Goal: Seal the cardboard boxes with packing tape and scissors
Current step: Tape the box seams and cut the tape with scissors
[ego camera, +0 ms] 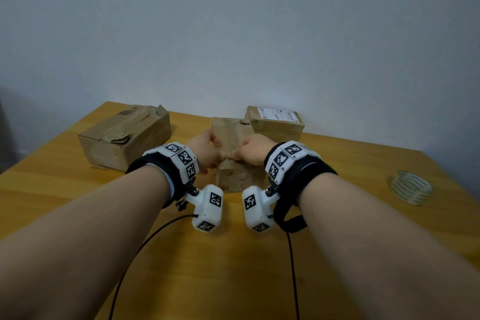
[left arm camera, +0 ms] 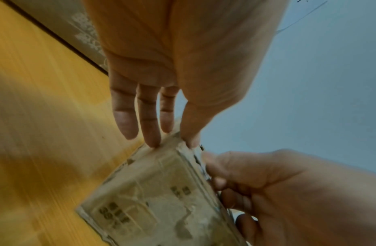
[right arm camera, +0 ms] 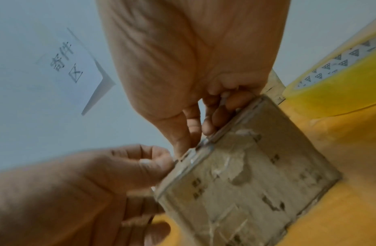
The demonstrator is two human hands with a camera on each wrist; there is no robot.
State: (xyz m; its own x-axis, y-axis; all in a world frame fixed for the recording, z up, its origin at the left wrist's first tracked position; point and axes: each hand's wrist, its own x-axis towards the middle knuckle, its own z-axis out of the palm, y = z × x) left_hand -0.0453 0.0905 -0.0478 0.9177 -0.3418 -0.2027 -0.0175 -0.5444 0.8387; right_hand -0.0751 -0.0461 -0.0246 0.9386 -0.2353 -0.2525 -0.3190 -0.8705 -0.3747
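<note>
A small worn cardboard box (ego camera: 235, 176) stands on the wooden table (ego camera: 233, 267), with old clear tape on its faces. My left hand (ego camera: 207, 154) grips the box's left top edge; in the left wrist view the thumb and fingers (left arm camera: 154, 141) meet the box (left arm camera: 157, 199) at that edge. My right hand (ego camera: 240, 156) pinches the top front edge with curled fingers (right arm camera: 208, 129), close to the left thumb (right arm camera: 155, 164). Clear tape runs along that edge of the box (right arm camera: 246, 174). A roll of clear packing tape (ego camera: 411, 186) lies far right. No scissors are in view.
A larger torn box (ego camera: 124, 135) sits at the back left. A labelled box (ego camera: 275, 122) sits behind the middle one, near the wall. A paper sign (right arm camera: 73, 66) hangs on the wall. Two black cables (ego camera: 292, 267) run across the table's near part.
</note>
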